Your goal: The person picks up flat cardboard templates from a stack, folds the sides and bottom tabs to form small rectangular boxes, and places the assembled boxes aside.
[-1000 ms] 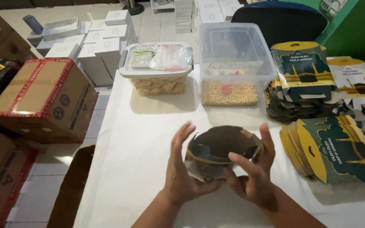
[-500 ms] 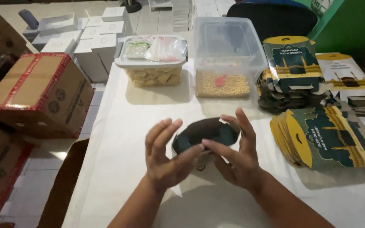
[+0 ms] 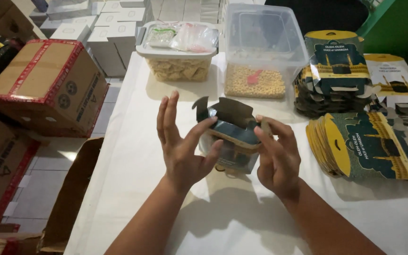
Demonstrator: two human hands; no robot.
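A dark teal and gold cardboard gift box point(image 3: 230, 130), partly folded with its flaps up, is held between both hands above the white table point(image 3: 133, 156). My left hand point(image 3: 180, 146) presses its left side with the thumb while the fingers stand straight up. My right hand point(image 3: 277, 153) grips the right side, fingers curled over the edge. The bottom of the box is hidden behind my hands.
Stacks of flat printed box blanks point(image 3: 364, 146) lie at the right, more behind point(image 3: 336, 71). Two clear plastic tubs point(image 3: 178, 52) point(image 3: 263, 52) with snacks stand at the back. A taped brown carton point(image 3: 48, 85) and white boxes point(image 3: 95, 28) sit on the floor to the left.
The flat curved blank has been folded up into a box shape with flaps raised. Both hands have shifted around it and the view has moved closer.
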